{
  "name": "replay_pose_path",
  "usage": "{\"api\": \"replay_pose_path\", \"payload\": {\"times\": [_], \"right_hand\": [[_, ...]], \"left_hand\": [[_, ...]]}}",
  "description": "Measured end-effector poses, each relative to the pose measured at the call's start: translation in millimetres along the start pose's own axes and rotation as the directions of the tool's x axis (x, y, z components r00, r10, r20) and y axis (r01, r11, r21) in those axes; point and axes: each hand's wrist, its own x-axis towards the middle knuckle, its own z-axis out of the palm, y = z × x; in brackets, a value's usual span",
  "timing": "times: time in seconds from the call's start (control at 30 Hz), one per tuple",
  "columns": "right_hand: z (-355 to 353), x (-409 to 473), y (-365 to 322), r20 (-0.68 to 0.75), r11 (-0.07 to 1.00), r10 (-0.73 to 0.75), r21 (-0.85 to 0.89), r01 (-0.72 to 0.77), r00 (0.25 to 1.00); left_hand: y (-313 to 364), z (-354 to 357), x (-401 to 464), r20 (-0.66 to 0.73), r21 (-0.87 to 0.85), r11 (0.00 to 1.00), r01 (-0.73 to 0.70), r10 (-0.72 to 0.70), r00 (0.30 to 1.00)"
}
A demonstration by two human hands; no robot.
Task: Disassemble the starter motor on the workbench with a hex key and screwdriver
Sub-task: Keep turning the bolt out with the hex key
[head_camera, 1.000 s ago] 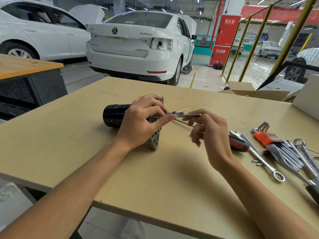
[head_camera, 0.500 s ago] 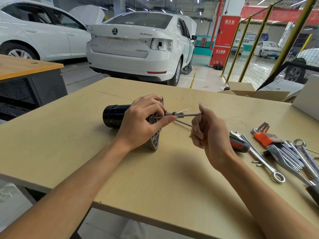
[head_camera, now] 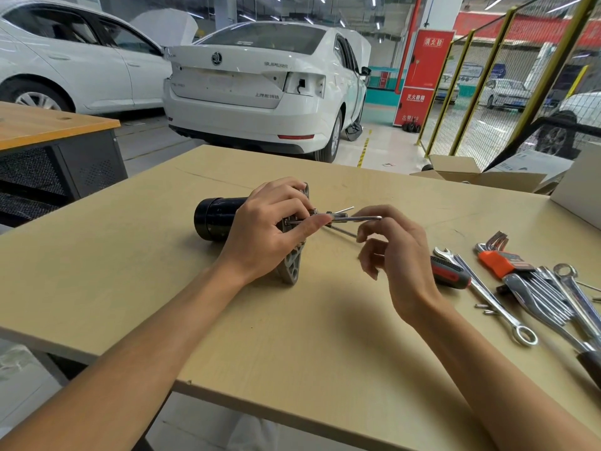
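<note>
Since a moment ago the right hand has rolled over, its fingers now loosely curled beside the hex key, fingertips near the long arm; whether they pinch it I cannot tell. Left hand grips the motor, which lies on its side mid-counter, thumb pressed along the key where it meets the grey flange. Right of the hands lie a screwdriver, a spanner and an orange key set.
</note>
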Motion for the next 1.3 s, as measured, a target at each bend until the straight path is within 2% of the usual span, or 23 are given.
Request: {"api": "replay_pose_path", "payload": {"times": [0.1, 0.23, 0.3, 0.4, 0.6, 0.77, 0.87, 1.0, 1.17, 1.3], "right_hand": [[-2.0, 2.2, 1.1, -0.066, 0.997, 0.058, -0.054, -0.062, 0.996], [-1.2, 0.5, -2.2, 0.087, 0.996, 0.091, 0.006, -0.092, 0.992], [0.4, -0.7, -2.0, 0.163, 0.998, 0.061, 0.023, -0.066, 0.985], [0.7, -1.3, -0.3, 0.203, 0.999, 0.005, 0.045, -0.014, 0.979], [0.2, -3.1, 1.0, 0.147, 0.999, -0.048, 0.002, 0.048, 0.988], [0.4, 0.5, 4.1, -0.034, 0.991, 0.034, -0.125, -0.038, 0.999], [-1.6, 2.4, 5.4, -0.071, 0.986, 0.056, -0.152, -0.067, 0.996], [-2.3, 2.4, 3.6, -0.049, 0.991, 0.058, -0.116, -0.063, 0.997], [0.2, -1.8, -3.2, 0.058, 0.999, 0.000, 0.047, -0.003, 0.998], [3.0, -4.6, -4.4, 0.111, 0.999, -0.019, 0.031, 0.016, 0.994]], "left_hand": [[0.2, 0.5, -0.3, -0.008, -0.008, 1.000, -0.015, 0.015, 1.000], [-2.3, 0.6, -0.4, -0.019, 0.009, 0.999, -0.042, 0.042, 0.999], [-3.0, 0.8, -0.6, -0.015, 0.015, 0.999, -0.045, 0.046, 0.999], [-3.1, 1.4, -0.6, -0.012, 0.018, 0.999, -0.044, 0.044, 0.999], [-2.3, 1.7, -0.1, -0.020, -0.006, 1.000, -0.022, 0.022, 1.000], [-1.8, 1.9, 0.3, -0.019, 0.023, 0.999, -0.027, 0.028, 0.999], [-1.4, 2.1, 0.1, -0.033, 0.003, 1.000, -0.030, 0.030, 0.999], [-1.2, 1.7, 0.2, -0.035, 0.003, 1.000, -0.029, 0.030, 0.999], [-1.3, 0.9, 0.4, -0.029, -0.002, 1.000, -0.031, 0.031, 0.999], [-1.0, 0.7, -0.1, -0.015, 0.000, 1.000, -0.030, 0.030, 0.999]]}}
